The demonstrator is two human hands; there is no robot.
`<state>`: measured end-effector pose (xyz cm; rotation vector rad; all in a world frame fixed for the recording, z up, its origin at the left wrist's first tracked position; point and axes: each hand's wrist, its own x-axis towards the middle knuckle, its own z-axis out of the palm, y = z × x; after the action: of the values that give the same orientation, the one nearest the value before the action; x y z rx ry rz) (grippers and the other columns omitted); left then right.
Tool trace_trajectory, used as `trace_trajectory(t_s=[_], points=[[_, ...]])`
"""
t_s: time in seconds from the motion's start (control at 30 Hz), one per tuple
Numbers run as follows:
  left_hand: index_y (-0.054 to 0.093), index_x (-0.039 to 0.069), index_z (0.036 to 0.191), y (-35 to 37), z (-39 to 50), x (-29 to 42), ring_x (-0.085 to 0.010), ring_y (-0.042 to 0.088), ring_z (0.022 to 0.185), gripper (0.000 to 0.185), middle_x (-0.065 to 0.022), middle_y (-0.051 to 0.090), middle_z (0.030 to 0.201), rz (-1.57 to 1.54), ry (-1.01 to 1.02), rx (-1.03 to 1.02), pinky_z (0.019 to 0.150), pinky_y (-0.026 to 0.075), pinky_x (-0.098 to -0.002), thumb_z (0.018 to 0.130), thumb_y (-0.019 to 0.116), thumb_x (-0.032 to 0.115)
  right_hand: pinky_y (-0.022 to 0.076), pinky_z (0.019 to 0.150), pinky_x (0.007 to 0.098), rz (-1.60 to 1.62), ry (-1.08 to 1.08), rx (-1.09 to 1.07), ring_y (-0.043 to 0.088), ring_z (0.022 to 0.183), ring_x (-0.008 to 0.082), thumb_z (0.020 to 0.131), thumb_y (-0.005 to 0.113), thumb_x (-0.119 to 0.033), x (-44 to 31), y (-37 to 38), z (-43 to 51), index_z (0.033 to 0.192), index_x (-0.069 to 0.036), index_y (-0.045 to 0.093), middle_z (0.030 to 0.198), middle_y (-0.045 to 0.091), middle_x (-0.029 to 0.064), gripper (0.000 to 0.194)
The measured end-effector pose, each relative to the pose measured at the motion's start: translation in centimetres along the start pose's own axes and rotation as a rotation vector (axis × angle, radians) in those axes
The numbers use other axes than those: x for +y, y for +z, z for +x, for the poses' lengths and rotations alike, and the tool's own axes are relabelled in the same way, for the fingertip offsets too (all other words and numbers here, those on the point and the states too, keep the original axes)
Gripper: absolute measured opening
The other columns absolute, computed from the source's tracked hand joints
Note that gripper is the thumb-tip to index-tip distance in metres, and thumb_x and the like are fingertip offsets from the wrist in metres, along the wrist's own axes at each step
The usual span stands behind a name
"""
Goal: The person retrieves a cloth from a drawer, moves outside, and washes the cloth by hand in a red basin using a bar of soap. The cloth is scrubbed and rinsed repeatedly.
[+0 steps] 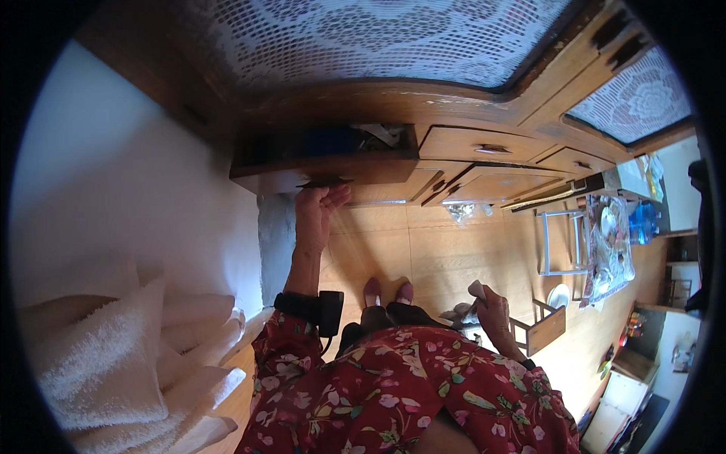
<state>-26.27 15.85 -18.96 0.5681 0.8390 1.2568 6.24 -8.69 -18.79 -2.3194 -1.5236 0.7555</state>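
A wooden drawer (323, 169) stands pulled out from the cabinet's left end. My left hand (319, 207) is at its dark handle (324, 183), with the fingers bent against the handle's underside. Inside the drawer lie a blue item (329, 141) and some whitish papers or packets (385, 136); shadow hides the rest. Down by my right hip, my right hand (494, 318) grips a bunched greyish cloth (477, 289). Part of that cloth hangs below the fist.
Lace-backed glass doors (363, 45) rise above the drawers. White towels (113, 363) are piled at lower left beside a white wall (142, 198). A clear plastic bag (460, 213) lies by the cabinet base. Rightward are a wooden stool (544, 332), a metal-framed chair (545, 244) and a covered table (595, 284).
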Motion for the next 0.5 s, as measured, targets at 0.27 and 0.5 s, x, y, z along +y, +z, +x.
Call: trace_trajectory(t_s=[0.27, 0.5], points=[[0.052, -0.003, 0.091, 0.1, 6.1, 0.6, -0.0323, 0.06, 0.094, 0.019, -0.0226, 0.06, 0.097, -0.04, -0.071, 0.001, 0.088, 0.048, -0.0446, 0.086, 0.05, 0.015, 0.0473, 0.063, 0.0461, 0.017, 0.028, 0.073, 0.06, 0.073, 0.0379, 0.073, 0.052, -0.007, -0.6, -0.1, -1.1, 0.101, -0.011, 0.059, 0.077, 0.062, 0.0191, 0.03], [0.049, -0.003, 0.094, -0.2, 7.3, -0.3, -0.0322, 0.061, 0.085, 0.021, -0.0197, 0.061, 0.091, -0.078, -0.025, 0.095, 0.08, 0.052, -0.0444, 0.084, 0.052, 0.016, 0.0489, 0.065, 0.0438, 0.117, 0.059, 0.108, 0.062, 0.076, 0.0354, 0.072, 0.053, -0.007, -1.2, -0.2, -1.7, 0.107, -0.013, 0.059, 0.082, 0.064, 0.0173, 0.036]])
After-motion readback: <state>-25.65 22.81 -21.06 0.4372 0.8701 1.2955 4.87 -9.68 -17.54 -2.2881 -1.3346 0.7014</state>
